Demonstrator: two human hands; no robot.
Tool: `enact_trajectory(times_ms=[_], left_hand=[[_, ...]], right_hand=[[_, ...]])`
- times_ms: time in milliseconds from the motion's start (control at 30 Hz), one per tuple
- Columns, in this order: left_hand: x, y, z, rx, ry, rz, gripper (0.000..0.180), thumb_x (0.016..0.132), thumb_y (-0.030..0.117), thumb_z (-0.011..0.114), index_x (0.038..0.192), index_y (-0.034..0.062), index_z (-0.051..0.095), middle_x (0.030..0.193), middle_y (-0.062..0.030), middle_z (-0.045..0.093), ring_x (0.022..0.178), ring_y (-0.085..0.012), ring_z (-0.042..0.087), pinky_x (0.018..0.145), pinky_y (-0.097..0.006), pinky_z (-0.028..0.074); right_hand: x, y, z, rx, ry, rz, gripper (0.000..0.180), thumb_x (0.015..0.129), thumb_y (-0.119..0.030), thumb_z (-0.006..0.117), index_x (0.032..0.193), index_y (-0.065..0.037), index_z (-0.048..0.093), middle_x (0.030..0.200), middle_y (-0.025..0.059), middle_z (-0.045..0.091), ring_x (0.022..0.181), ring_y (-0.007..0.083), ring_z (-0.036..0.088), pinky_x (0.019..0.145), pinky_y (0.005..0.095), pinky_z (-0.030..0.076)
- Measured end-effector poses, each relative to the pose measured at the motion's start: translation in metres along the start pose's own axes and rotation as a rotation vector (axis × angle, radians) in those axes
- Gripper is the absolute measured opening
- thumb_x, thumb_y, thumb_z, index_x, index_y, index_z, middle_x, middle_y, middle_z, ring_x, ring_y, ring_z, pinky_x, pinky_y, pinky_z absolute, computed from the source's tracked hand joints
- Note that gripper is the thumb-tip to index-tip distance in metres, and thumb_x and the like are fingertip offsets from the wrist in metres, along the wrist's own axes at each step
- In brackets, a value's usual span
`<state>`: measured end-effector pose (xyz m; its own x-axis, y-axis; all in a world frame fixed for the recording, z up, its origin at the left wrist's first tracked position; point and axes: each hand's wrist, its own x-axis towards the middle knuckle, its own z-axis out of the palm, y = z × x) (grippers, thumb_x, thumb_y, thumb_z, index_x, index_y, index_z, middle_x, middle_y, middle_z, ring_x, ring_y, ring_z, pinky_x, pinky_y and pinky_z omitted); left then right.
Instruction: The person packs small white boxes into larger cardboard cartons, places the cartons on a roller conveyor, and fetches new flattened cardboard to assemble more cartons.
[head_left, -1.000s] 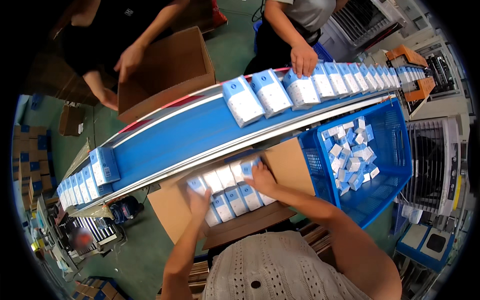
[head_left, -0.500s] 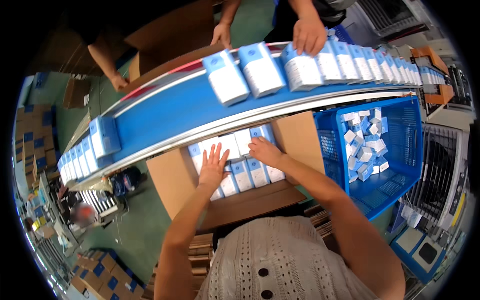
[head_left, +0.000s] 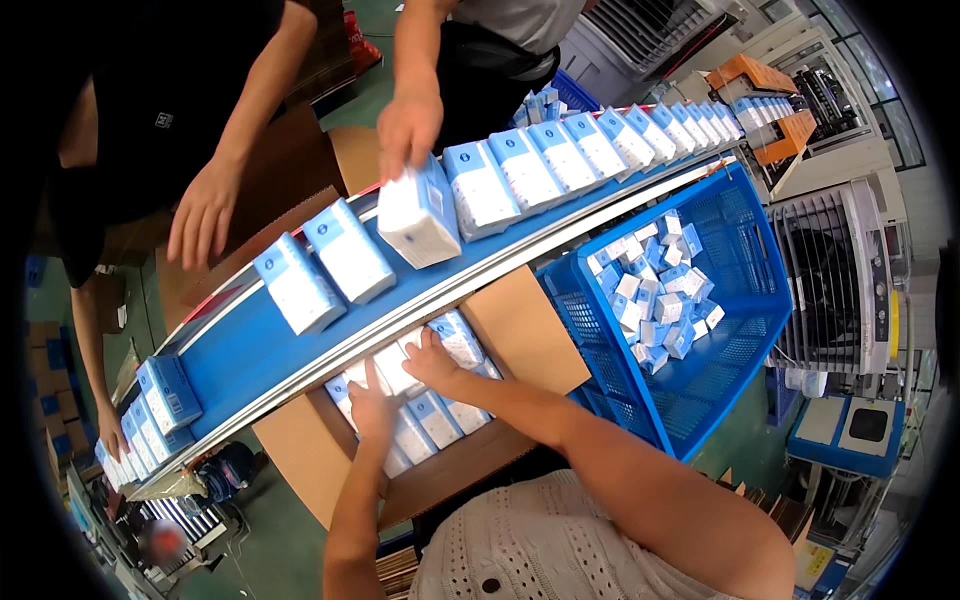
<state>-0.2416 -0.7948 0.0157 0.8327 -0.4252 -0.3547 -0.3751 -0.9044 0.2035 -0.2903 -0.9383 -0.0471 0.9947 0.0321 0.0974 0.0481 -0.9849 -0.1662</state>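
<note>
Several blue-and-white packs, like soft tissue packs, stand in rows inside an open cardboard carton (head_left: 525,335) in front of me. My left hand (head_left: 374,408) lies over the packs on the left side, fingers apart and pressing on their tops. Beside it my right hand (head_left: 432,362) has its fingers bent over the edge of a white-topped pack (head_left: 397,370), close to a blue-topped pack (head_left: 457,338) at the far corner. The fingertips of both hands are partly hidden among the packs.
A blue conveyor belt (head_left: 235,345) carrying more packs runs beyond the carton. Across it, a co-worker's hand (head_left: 410,125) grips a pack; other co-worker hands reach toward the belt on the left. A blue plastic crate (head_left: 745,330) with small boxes stands at the right.
The view has swung, shifting the carton left and down. My hands have drawn closer together over the packs. Across the belt, a co-worker has tilted a pack, and another has leaned in.
</note>
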Motion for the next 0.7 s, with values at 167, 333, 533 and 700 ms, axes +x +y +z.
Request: enact_trajectory(times_ms=[167,333,533,700], left_hand=[[-0.004,-0.017,-0.008,-0.143,-0.003,0.123,0.074,0.066,0.017,0.069,0.13,0.0157,0.032,0.104,-0.0256,0.042,0.08,-0.0376,0.056,0.069,-0.041,0.047],[-0.032,-0.014,-0.039,-0.13,0.125,0.275,0.047,0.073,0.015,0.063,0.117,0.0132,0.049,0.081,-0.0212,0.055,0.071,-0.0368,0.057,0.062,-0.043,0.047],[0.003,-0.009,-0.03,-0.025,0.037,0.288,0.035,0.079,0.018,0.057,0.114,0.0134,0.053,0.081,-0.0212,0.057,0.074,-0.036,0.057,0.065,-0.043,0.046],[0.053,-0.053,0.015,-0.156,0.052,0.098,0.024,0.083,0.019,0.051,0.104,0.0117,0.059,0.094,-0.0219,0.058,0.081,-0.0407,0.056,0.073,-0.045,0.044]], right_hand=[[-0.014,0.003,-0.008,0.313,-0.053,-0.009,0.012,0.064,0.0,0.053,0.074,-0.005,0.06,0.088,0.014,0.052,0.089,0.0363,0.043,0.073,0.042,0.042],[-0.032,0.013,-0.077,0.498,-0.16,-0.021,0.017,0.066,-0.002,0.057,0.084,-0.001,0.056,0.091,0.0152,0.051,0.088,0.0361,0.046,0.074,0.0392,0.043],[-0.022,0.04,-0.032,0.758,-0.242,0.083,0.021,0.074,-0.01,0.06,0.088,0.001,0.048,0.101,0.0192,0.046,0.095,0.0389,0.046,0.08,0.0421,0.04],[0.013,0.028,0.018,0.365,-0.246,0.037,0.018,0.074,-0.006,0.053,0.092,-0.002,0.054,0.104,0.0225,0.051,0.081,0.0318,0.057,0.068,0.0418,0.047]])
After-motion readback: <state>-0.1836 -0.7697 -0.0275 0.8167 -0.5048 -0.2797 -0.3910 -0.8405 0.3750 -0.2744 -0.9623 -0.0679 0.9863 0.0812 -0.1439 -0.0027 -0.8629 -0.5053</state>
